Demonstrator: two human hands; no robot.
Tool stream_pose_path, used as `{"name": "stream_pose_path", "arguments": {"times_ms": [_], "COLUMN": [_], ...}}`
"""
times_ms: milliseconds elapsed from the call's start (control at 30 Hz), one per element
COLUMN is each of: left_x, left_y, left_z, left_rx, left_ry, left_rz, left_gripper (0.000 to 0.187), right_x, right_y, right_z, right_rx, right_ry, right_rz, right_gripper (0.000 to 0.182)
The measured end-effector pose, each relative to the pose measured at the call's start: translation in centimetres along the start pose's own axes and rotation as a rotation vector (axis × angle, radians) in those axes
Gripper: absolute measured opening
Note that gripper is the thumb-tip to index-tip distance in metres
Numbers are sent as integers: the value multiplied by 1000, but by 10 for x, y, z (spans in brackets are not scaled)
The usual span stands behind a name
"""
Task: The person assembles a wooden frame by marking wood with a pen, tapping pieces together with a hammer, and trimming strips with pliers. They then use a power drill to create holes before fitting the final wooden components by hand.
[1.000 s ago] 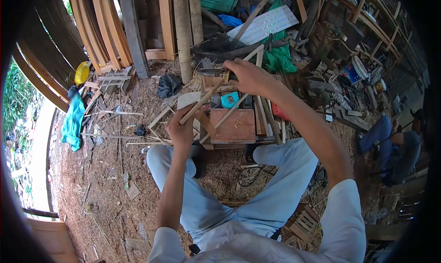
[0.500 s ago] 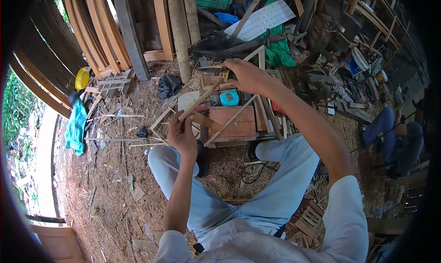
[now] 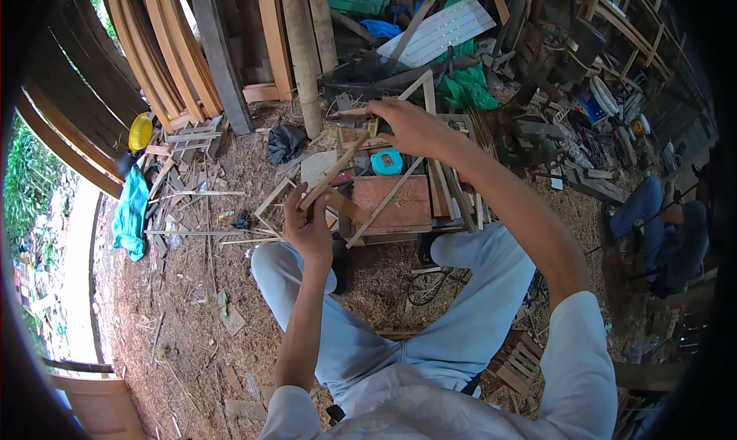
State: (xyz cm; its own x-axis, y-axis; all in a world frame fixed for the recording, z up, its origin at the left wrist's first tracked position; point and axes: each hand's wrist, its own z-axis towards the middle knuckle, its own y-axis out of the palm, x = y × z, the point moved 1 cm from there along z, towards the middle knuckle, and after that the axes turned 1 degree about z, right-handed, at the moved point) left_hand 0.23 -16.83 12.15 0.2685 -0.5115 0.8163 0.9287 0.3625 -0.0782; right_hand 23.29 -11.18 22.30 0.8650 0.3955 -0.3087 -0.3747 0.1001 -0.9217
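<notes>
My left hand (image 3: 309, 229) grips the lower end of a thin wooden strip (image 3: 338, 166), which slants up to the right. At its upper end my right hand (image 3: 403, 125) is closed around a small yellowish tool (image 3: 374, 126), mostly hidden by the fingers. Below my right hand lies a turquoise tape measure (image 3: 386, 162). A reddish wooden board (image 3: 399, 203) sits on the low work surface between my knees, with another thin strip (image 3: 388, 200) lying slanted across it.
A black plastic bag (image 3: 285, 144) lies beside a bamboo post (image 3: 300, 71). Wood scraps and shavings cover the ground. At the left hangs a turquoise cloth (image 3: 131, 213) below a yellow object (image 3: 140, 133). Another person (image 3: 660, 225) sits at the far right.
The whole view has shifted slightly, with the scene a little further right. Both hands keep their hold on the strip and the tool, nearly unmoved.
</notes>
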Motion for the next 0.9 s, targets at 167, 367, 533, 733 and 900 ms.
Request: {"name": "stream_pose_path", "arguments": {"times_ms": [167,367,533,733,900], "left_x": [3,7,8,12,16], "left_y": [1,0,1,-1,-5], "left_z": [0,3,1,2,2], "left_rx": [10,-18,-32,-44,-94], "left_ry": [-86,-153,-136,-89,-81], "left_rz": [-140,-126,-77,25,21], "left_gripper": [40,39,38,20,19], "right_x": [-14,-6,-18,-14,-12], "right_y": [-8,1,-8,0,0], "right_z": [0,-1,-2,-6,-10], "right_rx": [-89,42,-82,-29,-19], "right_ry": [44,-57,47,19,19], "right_rz": [55,47,90,111,157], "right_gripper": [55,50,53,52,50]}}
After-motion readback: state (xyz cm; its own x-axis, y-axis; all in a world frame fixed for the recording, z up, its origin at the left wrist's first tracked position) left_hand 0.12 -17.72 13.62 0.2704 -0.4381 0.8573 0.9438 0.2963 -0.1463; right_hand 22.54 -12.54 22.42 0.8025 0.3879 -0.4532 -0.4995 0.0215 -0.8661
